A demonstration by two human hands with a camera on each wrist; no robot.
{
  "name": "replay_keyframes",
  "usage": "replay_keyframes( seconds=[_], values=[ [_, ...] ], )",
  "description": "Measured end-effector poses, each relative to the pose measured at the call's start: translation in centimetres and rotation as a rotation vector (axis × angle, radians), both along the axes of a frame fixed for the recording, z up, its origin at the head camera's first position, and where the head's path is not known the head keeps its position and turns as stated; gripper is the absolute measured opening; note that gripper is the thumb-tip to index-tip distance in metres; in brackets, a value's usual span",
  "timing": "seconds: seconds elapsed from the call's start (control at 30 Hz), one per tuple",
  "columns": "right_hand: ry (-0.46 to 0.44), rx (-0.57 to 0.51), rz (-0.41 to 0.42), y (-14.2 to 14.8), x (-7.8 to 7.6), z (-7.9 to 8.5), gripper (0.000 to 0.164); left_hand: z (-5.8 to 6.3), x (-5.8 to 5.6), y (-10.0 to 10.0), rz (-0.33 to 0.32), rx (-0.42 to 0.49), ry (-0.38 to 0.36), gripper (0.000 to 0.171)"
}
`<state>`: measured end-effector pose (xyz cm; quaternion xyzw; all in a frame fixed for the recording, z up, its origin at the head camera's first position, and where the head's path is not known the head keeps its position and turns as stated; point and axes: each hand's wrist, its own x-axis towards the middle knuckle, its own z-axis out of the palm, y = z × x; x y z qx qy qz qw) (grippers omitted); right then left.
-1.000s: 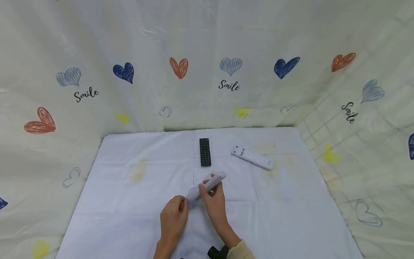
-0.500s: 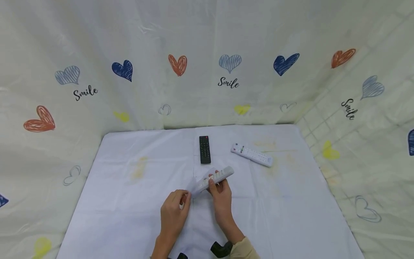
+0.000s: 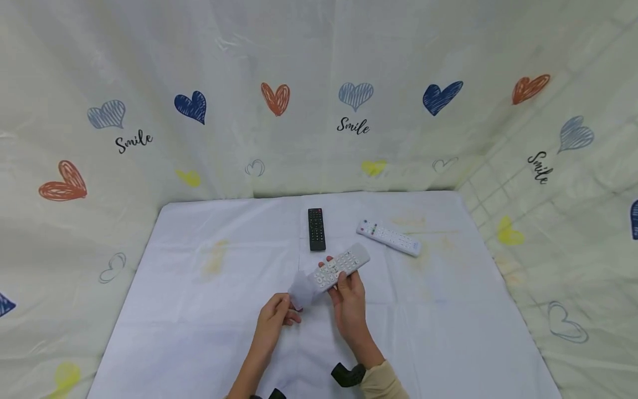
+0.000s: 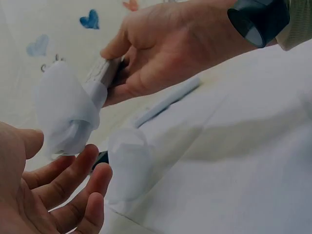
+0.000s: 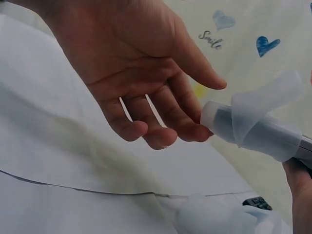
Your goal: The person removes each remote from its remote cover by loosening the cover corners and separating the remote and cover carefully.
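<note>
My right hand (image 3: pixel 351 310) grips a white remote control (image 3: pixel 344 266), buttons facing up, thumb along its near edge. A translucent, film-like wrap (image 3: pixel 301 289) surrounds its lower left end and sticks out loosely past it. In the left wrist view, my left hand (image 4: pixel 53 195) has its thumb and loosely bent fingers spread around the end of the wrap (image 4: pixel 66 107). The right wrist view shows the left hand's fingertips (image 5: pixel 200 131) right at the wrapped end, not closed around it.
A black remote (image 3: pixel 316 229) lies on the white-covered table (image 3: pixel 199 310), beyond the held one. Another white remote (image 3: pixel 389 238) lies slanted to its right. Below the hands, a second translucent piece (image 4: pixel 129 165) shows in the left wrist view. A heart-printed curtain (image 3: pixel 309 44) stands behind.
The held remote has moved right and farther away, rolling from its edge so its buttons face up. My left hand's fingers have loosened from the wrap.
</note>
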<state>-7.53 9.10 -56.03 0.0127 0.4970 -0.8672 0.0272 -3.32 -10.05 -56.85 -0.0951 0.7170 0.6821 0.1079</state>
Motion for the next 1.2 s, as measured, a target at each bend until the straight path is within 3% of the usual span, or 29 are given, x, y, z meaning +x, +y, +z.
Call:
replay_keyframes(
  seconds=[0.13, 0.3, 0.57, 0.87, 1.2],
  values=[
    [-0.022, -0.038, -0.019, 0.3, -0.4, 0.1, 0.06, 0.3, -0.1, 0.5, 0.031, 0.039, -0.014, 0.043],
    [-0.057, -0.002, -0.038, 0.8, -1.0, 0.5, 0.061, 0.5, -0.2, 1.0, 0.005, 0.037, 0.014, 0.036],
    [-0.07, 0.234, -0.07, 2.5, -2.6, 1.6, 0.056, 1.1, 0.3, 1.9, 0.001, -0.045, 0.214, 0.022],
    [-0.096, 0.238, -0.056, 3.0, -3.9, 2.5, 0.056, 1.7, 1.0, 3.3, 0.058, -0.217, 0.526, 0.02],
    [-0.089, 0.25, -0.067, 2.6, -4.7, 3.0, 0.056, 2.2, 1.0, 3.5, 0.083, -0.191, 0.567, 0.027]
  ],
)
